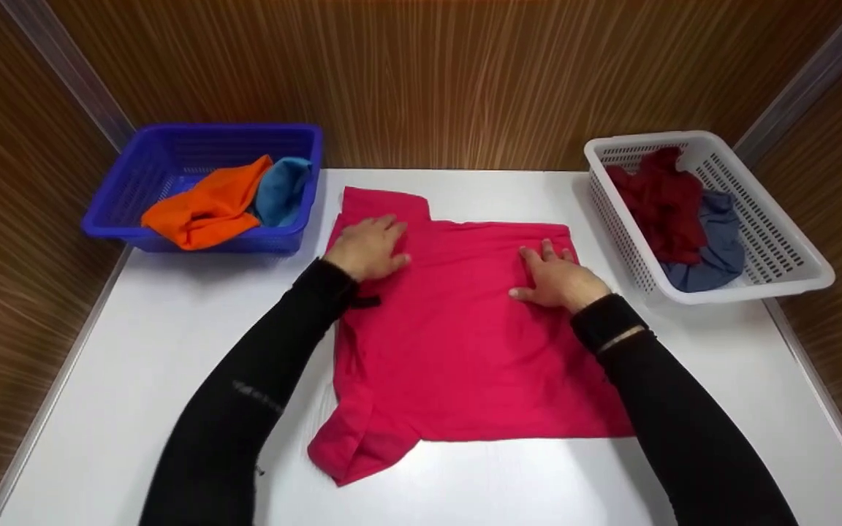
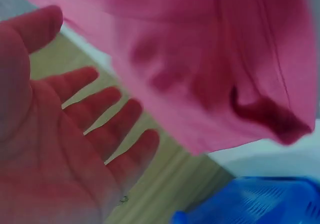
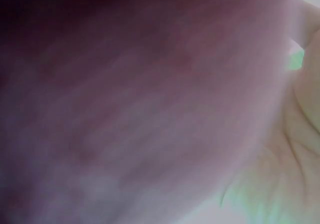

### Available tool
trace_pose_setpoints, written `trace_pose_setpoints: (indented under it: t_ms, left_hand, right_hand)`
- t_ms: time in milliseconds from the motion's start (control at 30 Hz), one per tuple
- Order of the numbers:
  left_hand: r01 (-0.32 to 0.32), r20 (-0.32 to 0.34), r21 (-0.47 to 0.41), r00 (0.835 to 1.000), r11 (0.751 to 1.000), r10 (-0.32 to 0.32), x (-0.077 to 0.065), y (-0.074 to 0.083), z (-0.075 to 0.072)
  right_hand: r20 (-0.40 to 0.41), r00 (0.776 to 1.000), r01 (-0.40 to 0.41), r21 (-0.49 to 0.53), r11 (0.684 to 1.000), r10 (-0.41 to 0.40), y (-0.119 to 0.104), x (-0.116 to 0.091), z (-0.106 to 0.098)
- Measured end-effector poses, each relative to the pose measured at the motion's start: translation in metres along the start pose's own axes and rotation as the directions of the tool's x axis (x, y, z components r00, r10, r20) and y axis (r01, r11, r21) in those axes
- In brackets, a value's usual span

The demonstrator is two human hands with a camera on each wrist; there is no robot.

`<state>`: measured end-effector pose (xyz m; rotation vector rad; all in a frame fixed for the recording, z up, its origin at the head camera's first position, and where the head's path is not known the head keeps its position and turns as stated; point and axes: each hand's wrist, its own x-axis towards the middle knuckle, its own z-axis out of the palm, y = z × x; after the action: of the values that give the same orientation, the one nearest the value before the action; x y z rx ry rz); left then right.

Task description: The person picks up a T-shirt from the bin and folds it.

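A pinkish-red T-shirt [image 1: 465, 343] lies spread on the white table, its collar side to the left and its hem to the right. One sleeve points to the back and the other to the front. My left hand [image 1: 368, 248] is over the shirt near the back sleeve, fingers extended. Toward the hem's back corner, my right hand [image 1: 556, 280] rests on the fabric with its fingers spread. In the left wrist view the left palm [image 2: 55, 149] faces the camera beside the pink cloth [image 2: 175, 59], holding nothing. Blurred cloth [image 3: 140, 104] fills most of the right wrist view.
At the back left stands a blue basket [image 1: 202, 131] holding an orange cloth [image 1: 205, 208] and a teal cloth [image 1: 282, 191]. A white basket [image 1: 779, 219] at the back right contains a dark red cloth [image 1: 662, 208] and a grey-blue cloth [image 1: 717, 248]. Wood-patterned panels [image 1: 450, 88] enclose the table.
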<state>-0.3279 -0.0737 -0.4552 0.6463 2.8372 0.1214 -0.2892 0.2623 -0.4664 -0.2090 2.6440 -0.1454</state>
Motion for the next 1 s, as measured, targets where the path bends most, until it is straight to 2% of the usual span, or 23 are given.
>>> trace_pose_setpoints:
  t_ms: [133, 233, 433, 533, 700, 800, 867, 933, 1000]
  left_hand:
    - [0.069, -0.098, 0.009, 0.993, 0.998, -0.068, 0.036, -0.009, 0.001]
    - [0.110, -0.164, 0.023, 0.981, 0.994, -0.105, 0.056, -0.016, -0.001]
    - [0.205, -0.126, 0.060, 0.972, 0.977, -0.196, 0.072, -0.036, 0.002]
    - [0.233, -0.169, 0.083, 0.961, 0.969, -0.217, 0.078, -0.044, 0.009]
    - [0.205, -0.304, 0.137, 0.940, 0.969, -0.156, 0.087, -0.047, 0.007]
    - [0.178, -0.361, 0.185, 0.927, 0.966, -0.102, 0.083, -0.040, -0.002]
    - [0.157, -0.379, 0.227, 0.924, 0.961, -0.061, 0.076, -0.032, -0.007]
    - [0.122, -0.369, 0.278, 0.929, 0.953, -0.011, 0.065, -0.023, -0.010]
    - [0.059, -0.315, 0.330, 0.948, 0.942, 0.051, 0.051, -0.014, -0.010]
  right_hand:
    - [0.000, 1.000, 0.000, 0.004, 1.000, 0.000, 0.000, 0.001, 0.000]
    - [0.002, 1.000, -0.001, 0.007, 1.000, 0.001, -0.002, 0.001, 0.001]
    - [-0.008, 1.000, 0.019, 0.010, 1.000, -0.019, -0.010, 0.004, 0.005]
    - [-0.019, 0.999, 0.030, -0.001, 1.000, -0.030, -0.011, 0.004, 0.005]
    - [-0.020, 1.000, 0.015, 0.000, 1.000, -0.015, -0.009, 0.001, 0.003]
    - [-0.020, 1.000, -0.002, 0.009, 1.000, 0.002, -0.007, -0.001, 0.002]
    - [-0.021, 1.000, -0.005, 0.010, 1.000, 0.005, -0.005, -0.001, 0.002]
    - [-0.020, 1.000, -0.006, 0.010, 1.000, 0.007, -0.003, -0.001, 0.003]
    - [-0.020, 1.000, -0.007, 0.008, 1.000, 0.007, 0.000, -0.002, 0.003]
